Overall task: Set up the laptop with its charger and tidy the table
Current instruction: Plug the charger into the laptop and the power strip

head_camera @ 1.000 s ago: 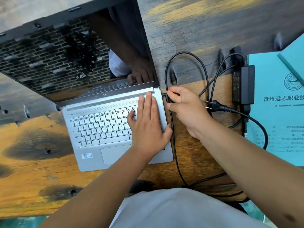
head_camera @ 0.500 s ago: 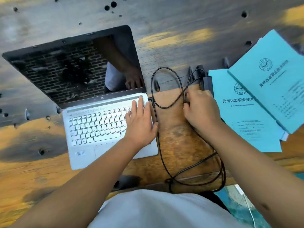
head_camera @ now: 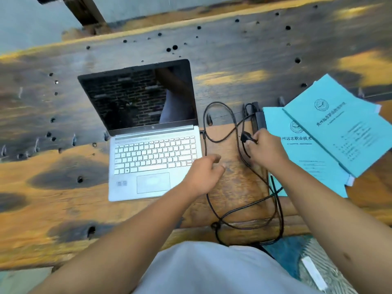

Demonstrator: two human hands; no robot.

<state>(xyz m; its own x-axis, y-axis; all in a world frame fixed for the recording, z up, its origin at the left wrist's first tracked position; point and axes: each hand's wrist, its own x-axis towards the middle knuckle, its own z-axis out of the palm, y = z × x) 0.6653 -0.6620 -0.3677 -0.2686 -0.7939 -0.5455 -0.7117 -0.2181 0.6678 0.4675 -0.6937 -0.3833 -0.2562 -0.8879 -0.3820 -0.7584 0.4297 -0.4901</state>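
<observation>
Charging lead already sits in the open silver laptop (head_camera: 154, 162); right hand (head_camera: 266, 149) pinches the black wall plug (head_camera: 246, 138), left hand's (head_camera: 203, 172) fingers loosely curled, empty. Teal booklets (head_camera: 339, 132) remain scattered.

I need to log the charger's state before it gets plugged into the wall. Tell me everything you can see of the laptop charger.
The charger is a black power brick with thin black cables. The brick lies on the wooden table against the edge of the blue booklets. One cable loops left to the right side of the open silver laptop, where it looks plugged in. The other runs off the table's near edge and back up to the wall plug, gripped by the right hand.
</observation>
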